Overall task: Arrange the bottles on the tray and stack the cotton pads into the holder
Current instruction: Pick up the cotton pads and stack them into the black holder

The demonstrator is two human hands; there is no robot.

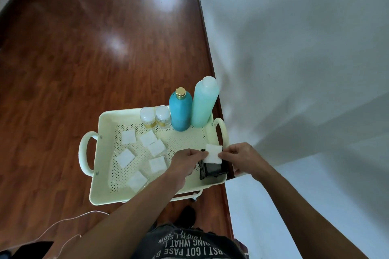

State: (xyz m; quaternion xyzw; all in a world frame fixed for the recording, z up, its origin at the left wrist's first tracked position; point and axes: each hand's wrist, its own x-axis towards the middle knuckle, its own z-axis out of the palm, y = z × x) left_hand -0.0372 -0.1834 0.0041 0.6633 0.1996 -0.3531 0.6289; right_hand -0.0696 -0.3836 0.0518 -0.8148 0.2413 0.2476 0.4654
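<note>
A pale yellow perforated tray (101, 153) carries two small clear jars (155, 117), a blue bottle with a gold cap (180, 111) and a taller mint bottle (203, 104) along its far edge. Several square white cotton pads (125, 157) lie loose on the tray floor. A black holder (212, 169) stands in the near right corner. My left hand (186, 161) and my right hand (240, 156) each pinch an edge of a small stack of cotton pads (213, 153) just above the holder's top.
The tray tops a wheeled cart with loop handles (85, 151) on both sides. It stands on a dark wooden floor (84, 59), close against a white wall (294, 69) on the right. A thin white cable (69, 219) trails on the floor at lower left.
</note>
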